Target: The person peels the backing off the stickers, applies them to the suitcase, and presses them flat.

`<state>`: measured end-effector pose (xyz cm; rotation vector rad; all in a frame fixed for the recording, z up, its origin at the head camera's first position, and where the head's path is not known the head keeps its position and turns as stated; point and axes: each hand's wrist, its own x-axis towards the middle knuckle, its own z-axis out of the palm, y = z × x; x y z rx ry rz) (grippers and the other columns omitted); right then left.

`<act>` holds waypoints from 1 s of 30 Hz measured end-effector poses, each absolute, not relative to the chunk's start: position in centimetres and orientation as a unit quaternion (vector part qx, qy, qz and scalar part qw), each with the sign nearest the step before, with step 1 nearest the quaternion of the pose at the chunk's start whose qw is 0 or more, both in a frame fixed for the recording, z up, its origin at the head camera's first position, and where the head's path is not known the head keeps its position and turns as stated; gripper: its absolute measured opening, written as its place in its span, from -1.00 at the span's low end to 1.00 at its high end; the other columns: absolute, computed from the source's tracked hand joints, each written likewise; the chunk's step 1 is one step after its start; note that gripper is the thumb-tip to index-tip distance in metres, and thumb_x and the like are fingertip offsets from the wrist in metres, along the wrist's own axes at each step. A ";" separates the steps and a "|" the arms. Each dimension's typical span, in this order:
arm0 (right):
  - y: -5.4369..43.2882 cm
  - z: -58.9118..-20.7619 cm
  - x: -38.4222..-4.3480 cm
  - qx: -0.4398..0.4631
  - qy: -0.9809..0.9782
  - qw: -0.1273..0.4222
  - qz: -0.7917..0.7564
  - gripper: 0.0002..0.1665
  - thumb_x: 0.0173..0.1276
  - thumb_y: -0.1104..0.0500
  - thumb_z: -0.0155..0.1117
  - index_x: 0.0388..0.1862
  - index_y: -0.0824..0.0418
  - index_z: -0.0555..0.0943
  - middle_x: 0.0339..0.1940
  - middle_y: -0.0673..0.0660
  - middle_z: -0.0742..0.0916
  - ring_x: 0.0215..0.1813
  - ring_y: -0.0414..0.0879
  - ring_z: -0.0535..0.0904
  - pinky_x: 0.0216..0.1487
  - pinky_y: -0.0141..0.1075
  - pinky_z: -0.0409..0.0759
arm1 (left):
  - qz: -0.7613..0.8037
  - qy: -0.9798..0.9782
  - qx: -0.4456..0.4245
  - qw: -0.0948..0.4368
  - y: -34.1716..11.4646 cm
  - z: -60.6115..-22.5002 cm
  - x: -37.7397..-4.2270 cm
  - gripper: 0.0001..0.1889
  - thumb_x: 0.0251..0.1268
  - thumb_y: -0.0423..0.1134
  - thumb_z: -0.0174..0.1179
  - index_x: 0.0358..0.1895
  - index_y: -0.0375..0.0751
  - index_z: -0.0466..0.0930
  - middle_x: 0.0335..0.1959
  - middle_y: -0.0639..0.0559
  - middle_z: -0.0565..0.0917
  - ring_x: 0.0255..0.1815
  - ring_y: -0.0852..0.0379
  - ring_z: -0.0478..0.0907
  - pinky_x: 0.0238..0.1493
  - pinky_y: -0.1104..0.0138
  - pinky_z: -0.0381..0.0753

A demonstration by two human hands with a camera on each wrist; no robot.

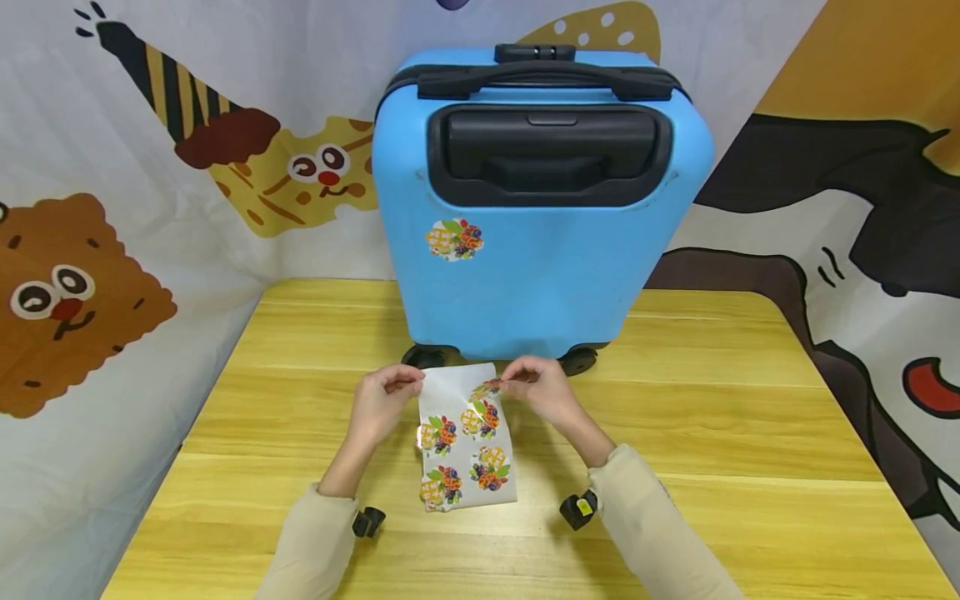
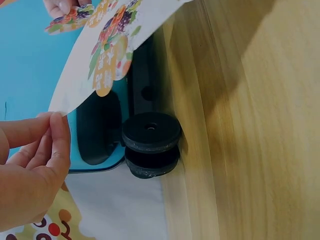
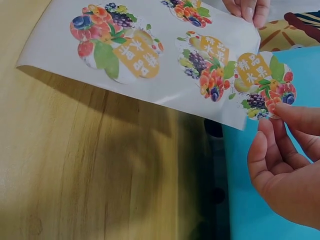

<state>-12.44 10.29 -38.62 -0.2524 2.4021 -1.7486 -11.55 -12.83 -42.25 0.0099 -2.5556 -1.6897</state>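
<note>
My left hand (image 1: 381,405) pinches the upper left corner of a white sticker sheet (image 1: 450,387), which is held up over the table. Several fruit-print stickers are on the sheet. Between thumb and fingers of my right hand (image 1: 546,390) is the edge of one fruit sticker (image 3: 267,82), partly lifted at the sheet's upper right edge. Its other side overlaps the sheet in the right wrist view. A blue suitcase (image 1: 525,275) stands upright just behind both hands, with one similar fruit sticker (image 1: 454,240) on its front, at the left under the black handle recess.
The wooden table (image 1: 712,433) extends to both sides of the suitcase. Black suitcase wheels (image 2: 151,137) rest close behind the sheet. A cartoon-print cloth (image 1: 315,67) hangs behind the table. Each wrist carries a small black camera (image 1: 578,509).
</note>
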 end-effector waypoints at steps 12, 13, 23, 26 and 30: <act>10.6 -39.0 -12.6 -0.059 0.802 0.091 -0.587 -0.91 0.10 0.51 0.22 -0.37 0.54 0.54 -0.39 0.37 0.62 -0.40 0.11 0.51 -0.42 -0.40 0.47 | -0.547 -0.836 -0.001 0.035 -12.9 -42.3 -11.5 -0.91 0.13 -0.49 0.19 -0.31 -0.33 0.64 -0.38 -0.11 0.64 -0.35 0.02 0.58 -0.27 0.29 0.55; 10.6 -39.1 -12.6 -0.058 0.802 0.093 -0.587 -0.91 0.11 0.51 0.22 -0.37 0.54 0.54 -0.39 0.37 0.62 -0.42 0.09 0.51 -0.43 -0.40 0.48 | -0.547 -0.836 -0.001 0.035 -12.9 -42.3 -11.5 -0.91 0.13 -0.50 0.19 -0.31 -0.33 0.64 -0.38 -0.11 0.64 -0.35 0.02 0.58 -0.26 0.29 0.55; 10.9 -39.6 -12.7 -0.062 0.798 0.097 -0.591 -0.95 0.15 0.50 0.16 -0.38 0.52 0.54 -0.42 0.48 0.59 -0.44 0.19 0.49 -0.45 -0.38 0.46 | -0.546 -0.837 0.002 0.031 -13.1 -42.6 -11.6 -0.91 0.12 -0.51 0.19 -0.32 -0.34 0.64 -0.38 -0.11 0.64 -0.34 0.02 0.58 -0.25 0.28 0.57; 10.9 -39.7 -12.8 -0.061 0.797 0.096 -0.593 -0.95 0.15 0.53 0.15 -0.39 0.51 0.55 -0.43 0.50 0.58 -0.38 0.33 0.45 -0.47 -0.40 0.44 | -0.545 -0.838 0.003 0.031 -13.1 -42.6 -11.6 -0.91 0.12 -0.50 0.20 -0.31 -0.34 0.64 -0.38 -0.11 0.64 -0.33 0.01 0.58 -0.24 0.27 0.57; 11.1 -40.6 -13.2 -0.063 0.793 0.094 -0.599 -0.94 0.13 0.55 0.15 -0.44 0.48 0.55 -0.45 0.51 0.58 -0.39 0.37 0.44 -0.50 -0.40 0.43 | -0.545 -0.838 0.008 0.026 -13.1 -42.6 -11.6 -0.91 0.12 -0.49 0.20 -0.31 -0.35 0.64 -0.37 -0.12 0.64 -0.32 0.01 0.59 -0.23 0.26 0.58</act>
